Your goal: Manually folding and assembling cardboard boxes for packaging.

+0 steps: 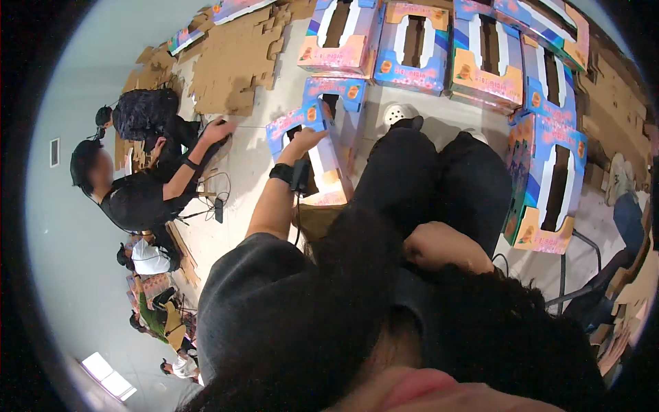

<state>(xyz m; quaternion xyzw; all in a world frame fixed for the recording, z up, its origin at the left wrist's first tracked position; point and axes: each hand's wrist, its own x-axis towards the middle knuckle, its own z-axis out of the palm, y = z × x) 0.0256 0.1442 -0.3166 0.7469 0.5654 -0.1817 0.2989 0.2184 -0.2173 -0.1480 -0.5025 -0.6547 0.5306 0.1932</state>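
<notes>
My left hand [305,141] lies across a blue and pink printed cardboard box [328,163] at my left. Its fingers bend at the edge of the box's long cut-out opening and seem to grip the cardboard. A dark band and a small black device [299,176] with a cable sit on that wrist. My right hand [429,246] rests low by my lap, near my thigh; its fingers are hidden from view. Just beyond the gripped box stands a similar box [350,99], partly covered by it.
Several more printed boxes [412,51] stand in a row ahead, and a stack [546,185] is at my right. Flattened brown cardboard [233,65] lies on the pale floor at far left. Several people work along the left; one person in black [137,196] sits nearest.
</notes>
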